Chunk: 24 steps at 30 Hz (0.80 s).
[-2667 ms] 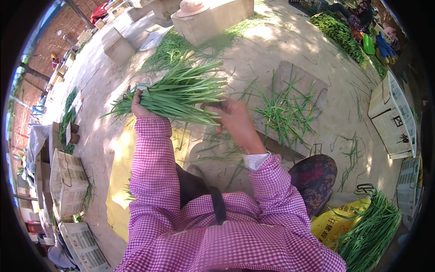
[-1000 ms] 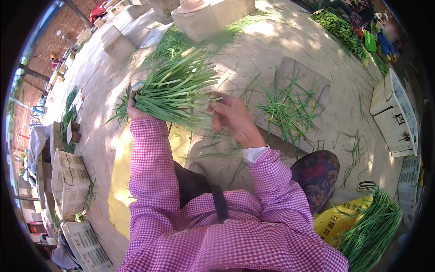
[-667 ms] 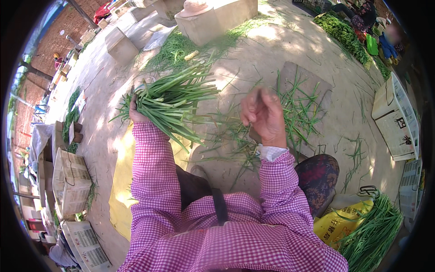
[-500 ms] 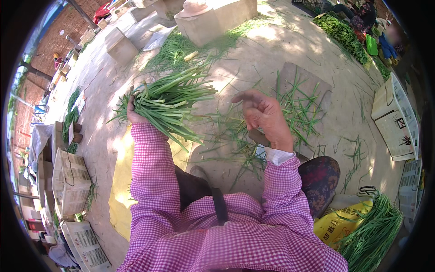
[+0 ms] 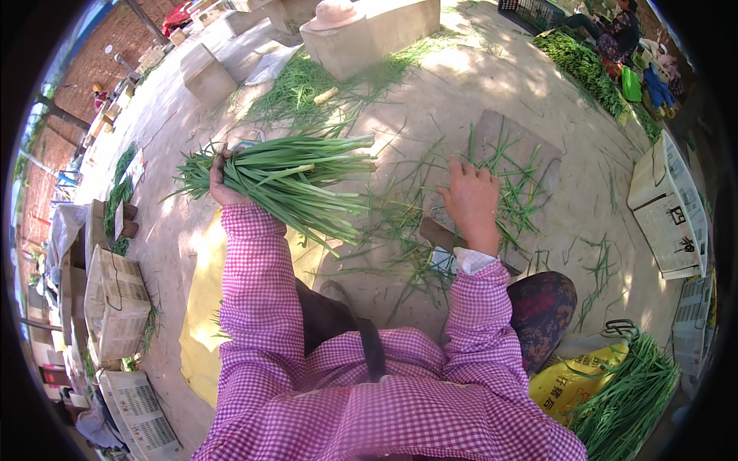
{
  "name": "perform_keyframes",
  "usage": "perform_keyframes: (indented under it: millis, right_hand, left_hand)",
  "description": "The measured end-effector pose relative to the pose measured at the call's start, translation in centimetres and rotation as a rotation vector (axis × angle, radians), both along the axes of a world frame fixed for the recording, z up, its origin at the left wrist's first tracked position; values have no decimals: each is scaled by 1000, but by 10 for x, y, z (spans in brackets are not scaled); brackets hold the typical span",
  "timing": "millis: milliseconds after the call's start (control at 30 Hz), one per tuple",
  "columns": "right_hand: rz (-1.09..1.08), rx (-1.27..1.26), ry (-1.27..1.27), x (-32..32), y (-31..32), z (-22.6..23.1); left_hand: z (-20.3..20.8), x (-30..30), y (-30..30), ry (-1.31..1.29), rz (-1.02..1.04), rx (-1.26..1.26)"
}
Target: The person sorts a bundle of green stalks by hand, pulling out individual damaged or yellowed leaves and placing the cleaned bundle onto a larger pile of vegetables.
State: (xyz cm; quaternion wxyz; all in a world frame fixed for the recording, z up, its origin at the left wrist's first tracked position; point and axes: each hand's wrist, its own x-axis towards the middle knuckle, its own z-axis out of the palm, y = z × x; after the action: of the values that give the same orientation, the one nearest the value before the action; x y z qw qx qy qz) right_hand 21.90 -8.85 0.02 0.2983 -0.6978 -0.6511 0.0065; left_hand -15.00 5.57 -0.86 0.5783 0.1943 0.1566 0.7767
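Note:
My left hand (image 5: 223,183) is closed round a thick bunch of garlic chives (image 5: 296,173), held up above the ground. The pale cut ends point right, and leaf tips poke out to the left past my wrist. My right hand (image 5: 470,201) is palm down with its fingers a little apart, holding nothing that shows. Beneath and beside it, loose chives (image 5: 524,175) lie scattered over a flat grey board (image 5: 550,147). Whether the fingertips touch them, I cannot tell. By my right wrist lies a brown flat piece (image 5: 437,233).
A yellow sheet (image 5: 201,338) lies left of my legs. At lower right, more chives (image 5: 634,399) rest by a yellow sack (image 5: 576,380). White crates stand left (image 5: 117,303) and right (image 5: 667,215). Ahead, a hat (image 5: 335,14) tops a pale block (image 5: 373,38). A person (image 5: 615,34) sits far right.
My right hand has turned from a raised, curled pose to palm down with spread fingers. The bunch in my left hand has levelled, its cut ends now more evenly lined up.

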Motion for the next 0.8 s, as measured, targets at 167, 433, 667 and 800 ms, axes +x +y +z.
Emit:
perform_keyframes:
  millis: [167, 433, 667, 800]
  right_hand:
    - [166, 123, 446, -5, 0, 21]
    - [671, 47, 457, -77, 8, -3]
    - [680, -118, 1138, -98, 8, -28]
    - [600, -127, 1806, -89, 7, -29]
  left_hand:
    - [26, 23, -22, 148, -54, 102]
    - [40, 93, -64, 610, -374, 106]
    - [43, 163, -67, 686, -587, -70]
    - [59, 209, -43, 1445, -550, 195]
